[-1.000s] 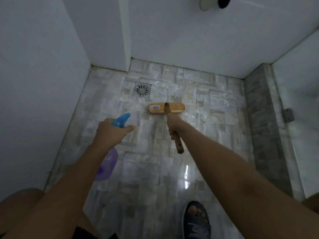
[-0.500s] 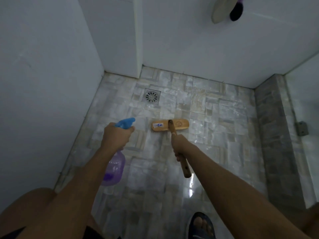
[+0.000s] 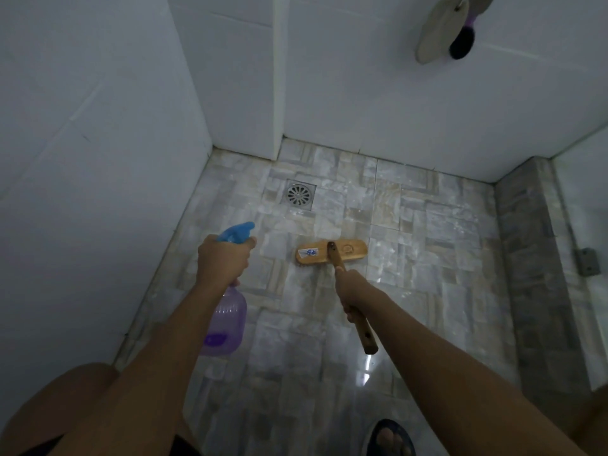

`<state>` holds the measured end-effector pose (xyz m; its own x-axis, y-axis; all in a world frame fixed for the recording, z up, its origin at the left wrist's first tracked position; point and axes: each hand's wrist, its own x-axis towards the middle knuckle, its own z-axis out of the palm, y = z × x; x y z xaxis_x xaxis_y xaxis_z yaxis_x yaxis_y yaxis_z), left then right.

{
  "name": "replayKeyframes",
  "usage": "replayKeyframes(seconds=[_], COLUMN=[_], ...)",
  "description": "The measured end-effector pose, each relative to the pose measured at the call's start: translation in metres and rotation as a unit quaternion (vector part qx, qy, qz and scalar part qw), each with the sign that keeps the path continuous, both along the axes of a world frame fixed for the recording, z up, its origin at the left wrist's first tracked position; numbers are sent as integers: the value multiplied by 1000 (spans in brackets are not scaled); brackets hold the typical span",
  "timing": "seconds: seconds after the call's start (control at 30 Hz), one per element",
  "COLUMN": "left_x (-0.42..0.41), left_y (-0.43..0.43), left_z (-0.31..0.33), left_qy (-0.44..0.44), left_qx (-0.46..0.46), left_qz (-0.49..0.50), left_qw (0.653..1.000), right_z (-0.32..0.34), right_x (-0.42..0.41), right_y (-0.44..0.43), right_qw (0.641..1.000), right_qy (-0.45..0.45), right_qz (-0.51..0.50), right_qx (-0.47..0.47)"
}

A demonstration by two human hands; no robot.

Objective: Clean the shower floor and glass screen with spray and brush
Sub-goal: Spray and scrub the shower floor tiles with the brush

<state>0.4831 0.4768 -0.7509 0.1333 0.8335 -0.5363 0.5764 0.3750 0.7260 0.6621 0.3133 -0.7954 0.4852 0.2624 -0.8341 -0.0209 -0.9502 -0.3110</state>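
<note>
My left hand (image 3: 222,261) grips a clear purple spray bottle (image 3: 227,319) with a blue trigger head, its nozzle aimed at the floor ahead. My right hand (image 3: 352,289) is closed around the wooden handle of a scrub brush (image 3: 332,253). The brush's flat wooden head rests bristles-down on the marbled tile shower floor (image 3: 411,225), just right of the nozzle. The glass screen (image 3: 589,225) stands along the right edge.
A square metal drain (image 3: 300,194) lies in the floor beyond the brush. White tiled walls close the left and far sides. A grey stone kerb (image 3: 526,258) runs under the glass, with a hinge (image 3: 587,261). Two brushes (image 3: 442,28) hang on the far wall. My sandalled foot (image 3: 390,437) stands at the bottom.
The brush head has slid back toward me, away from the drain. Both hands keep their grip and the view has tilted up.
</note>
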Motion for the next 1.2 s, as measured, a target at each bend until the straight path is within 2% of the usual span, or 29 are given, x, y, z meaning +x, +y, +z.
replayKeyframes(seconds=[0.13,0.23,0.4,0.53,0.67,0.83,1.07,1.17,1.2], left_x=[-9,-14,-26,-25,-16,-18,-37,-38,-36], left_y=[7,12,14,11,6,12,13,11,11], left_z=[-4,-7,-9,-9,-4,-3,-5,-5,-5], left_qy=[26,41,64,65,57,62,68,64,61], left_qx=[49,73,94,94,89,82,92,87,83], left_qz=[17,7,0,-20,-37,-33,-32,-33,-34], left_qw=[998,996,994,993,994,994,993,994,994], right_z=[0,-1,-20,-21,-17,1,-7,-6,-4], right_x=[-25,-32,-2,9,-10,-40,1,7,4], right_y=[-16,-7,81,128,82,34,141,159,154], right_qw=[1000,1000,997,997,996,999,993,993,990], right_qy=[8,17,-9,-8,-14,31,14,20,8], right_qz=[-1,-5,11,15,52,29,100,97,124], right_qx=[-17,5,70,76,70,21,63,64,62])
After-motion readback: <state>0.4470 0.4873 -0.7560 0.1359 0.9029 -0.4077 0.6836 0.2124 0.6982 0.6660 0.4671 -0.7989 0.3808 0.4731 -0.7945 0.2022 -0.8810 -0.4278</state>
